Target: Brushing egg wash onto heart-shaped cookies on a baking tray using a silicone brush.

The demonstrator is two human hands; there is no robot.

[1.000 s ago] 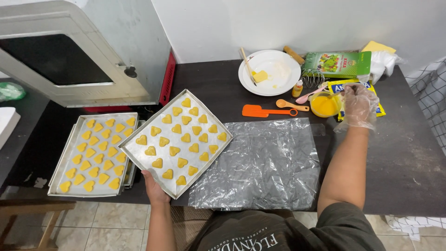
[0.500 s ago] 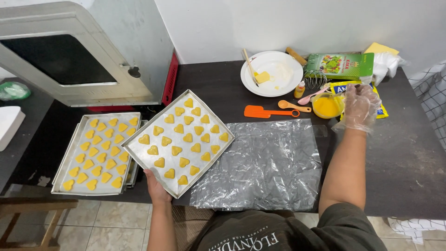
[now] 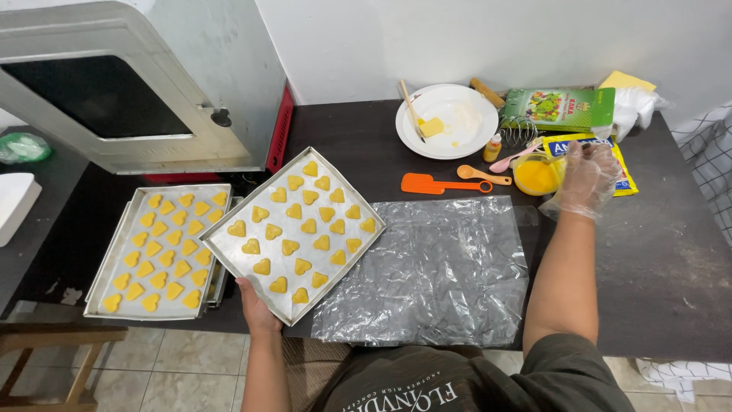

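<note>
Dark table [image 3: 671,259], edge close. Clear plastic sheet [image 3: 435,267] spread flat, slippery underfoot for anything set down. Metal baking tray [image 3: 293,233] of heart-shaped cookies [image 3: 288,246], tilted, pinched at one near corner by left hand [image 3: 255,301] alone: likely to tip and slide cookies off. Small bowl of yellow egg wash [image 3: 536,174], right hand [image 3: 585,177] in loose glove beside it, fingers curled, apparently empty: easily knocked, spilling.

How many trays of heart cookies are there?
2. The left tray lies by the oven; the held tray, beside it, is in the left hand. More may hide underneath.
</note>
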